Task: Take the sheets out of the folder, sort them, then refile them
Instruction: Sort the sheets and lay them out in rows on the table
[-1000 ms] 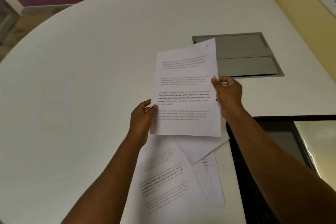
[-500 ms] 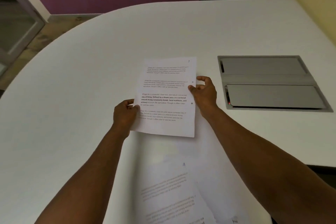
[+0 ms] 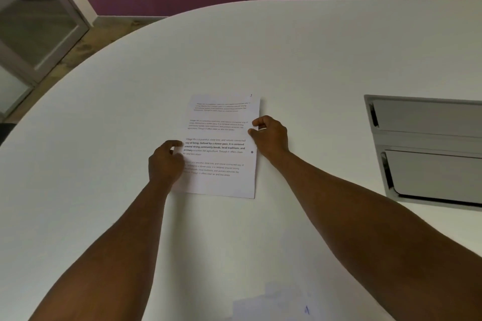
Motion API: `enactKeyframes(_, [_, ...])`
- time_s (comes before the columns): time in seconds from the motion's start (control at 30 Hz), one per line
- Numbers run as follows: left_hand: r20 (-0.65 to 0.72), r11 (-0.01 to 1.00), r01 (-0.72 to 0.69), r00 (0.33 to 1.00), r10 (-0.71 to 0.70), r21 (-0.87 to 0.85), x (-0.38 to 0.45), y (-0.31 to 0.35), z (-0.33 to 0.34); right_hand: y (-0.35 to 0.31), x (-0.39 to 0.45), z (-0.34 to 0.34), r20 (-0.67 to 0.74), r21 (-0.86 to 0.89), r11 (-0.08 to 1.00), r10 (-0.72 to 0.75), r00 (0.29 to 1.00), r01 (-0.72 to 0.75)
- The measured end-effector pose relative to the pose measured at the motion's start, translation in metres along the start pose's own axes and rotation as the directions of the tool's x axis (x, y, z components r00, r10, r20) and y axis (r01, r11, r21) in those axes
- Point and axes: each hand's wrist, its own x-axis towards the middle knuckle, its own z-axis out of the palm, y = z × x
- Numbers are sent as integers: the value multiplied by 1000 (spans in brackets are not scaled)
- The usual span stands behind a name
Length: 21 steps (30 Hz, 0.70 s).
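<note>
Lying flat on the white tabletop, the printed sheet is judged light, limp and easily creased, and is best taken by its side edges. Its left edge is held by the curled left hand; its right edge is pinched between thumb and fingers of the right hand. Another sheet is seen at the near edge, well apart.

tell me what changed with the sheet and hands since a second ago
The sheet went from held up above the other pages to lying flat on the table, farther from the person. The left hand and right hand have kept their hold at its side edges, fingers curled. The view shifted too: the other pages now barely show at the bottom. The grey hatch stayed closed.
</note>
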Motion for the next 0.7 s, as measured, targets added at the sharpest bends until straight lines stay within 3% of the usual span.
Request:
enactKeyframes(0.13, [-32, 984, -55, 998, 61, 172, 19, -16, 4, 2, 7, 19, 102, -287, 956, -39, 994, 67])
enactKeyframes(0.23, [-55, 894, -117, 986, 156, 433, 18, -25, 10, 7, -9, 30, 103, -616, 759, -189, 977, 212])
enactKeyframes(0.3, [-32, 812, -187, 969, 246, 552, 12, -30, 15, 11, -22, 41, 201, -606, 709, -303, 932, 361])
enactKeyframes(0.43, [20, 812, -219, 969, 248, 541, 3, -42, 30, 27, -34, 63, 425, -589, 640, -272, 863, 492])
enactKeyframes(0.7, [29, 824, -154, 986, 166, 545, 21, -44, 39, 28, -8, 81, 459, -656, 577, -208, 864, 487])
